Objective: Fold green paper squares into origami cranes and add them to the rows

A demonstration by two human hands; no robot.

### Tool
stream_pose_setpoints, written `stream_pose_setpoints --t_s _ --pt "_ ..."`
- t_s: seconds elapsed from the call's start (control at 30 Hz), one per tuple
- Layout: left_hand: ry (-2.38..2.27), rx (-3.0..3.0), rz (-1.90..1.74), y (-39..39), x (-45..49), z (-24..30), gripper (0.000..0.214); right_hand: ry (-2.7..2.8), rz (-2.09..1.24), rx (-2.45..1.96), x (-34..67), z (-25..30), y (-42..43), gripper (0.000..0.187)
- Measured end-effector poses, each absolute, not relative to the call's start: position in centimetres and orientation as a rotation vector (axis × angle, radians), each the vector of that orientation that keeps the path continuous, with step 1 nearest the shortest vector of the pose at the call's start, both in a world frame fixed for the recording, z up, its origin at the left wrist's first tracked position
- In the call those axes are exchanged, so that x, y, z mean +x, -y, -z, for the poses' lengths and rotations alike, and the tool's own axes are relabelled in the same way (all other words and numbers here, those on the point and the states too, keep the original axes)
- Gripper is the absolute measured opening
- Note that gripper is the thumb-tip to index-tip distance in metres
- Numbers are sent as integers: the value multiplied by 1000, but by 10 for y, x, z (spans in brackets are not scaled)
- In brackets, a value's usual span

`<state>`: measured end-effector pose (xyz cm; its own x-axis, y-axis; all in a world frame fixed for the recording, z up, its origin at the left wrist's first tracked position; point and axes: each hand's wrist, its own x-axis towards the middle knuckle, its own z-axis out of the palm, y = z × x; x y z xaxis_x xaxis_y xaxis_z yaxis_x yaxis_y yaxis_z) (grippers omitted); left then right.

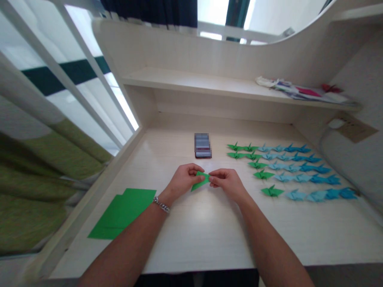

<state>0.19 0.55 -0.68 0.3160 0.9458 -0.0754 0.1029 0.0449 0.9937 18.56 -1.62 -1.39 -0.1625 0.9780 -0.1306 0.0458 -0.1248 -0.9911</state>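
Observation:
A small folded piece of green paper is held between my two hands, over the middle of the desk. My left hand pinches its left side between thumb and fingers, and a silver chain bracelet circles that wrist. On the right edge of the paper, the thumb and fingertips of my right hand are closed in a pinch. Under and beside my left forearm lie flat green paper sheets. Several rows of folded paper cranes, running from green through light blue to darker blue, stand to the right of my right hand.
A phone lies on the desk just beyond my hands. Behind it runs a shelf with papers and plastic wrap at its right. White bars and a green curtain border the left side. A cable hangs along the right wall.

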Motion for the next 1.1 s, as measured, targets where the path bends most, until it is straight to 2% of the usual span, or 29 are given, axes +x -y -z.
stream_pose_setpoints --t_s 0.2,0.8,1.1 --pt "-1047 1473 -848 -5 3 11 25 1394 -1351 -1242 187 11 19 28" --pt "-1092 1421 -912 -3 3 2 26 1217 -1363 -1192 182 9 19 37" --pt "-1088 1405 -874 -1 4 -2 22 1193 -1400 -1182 181 5 20 31"
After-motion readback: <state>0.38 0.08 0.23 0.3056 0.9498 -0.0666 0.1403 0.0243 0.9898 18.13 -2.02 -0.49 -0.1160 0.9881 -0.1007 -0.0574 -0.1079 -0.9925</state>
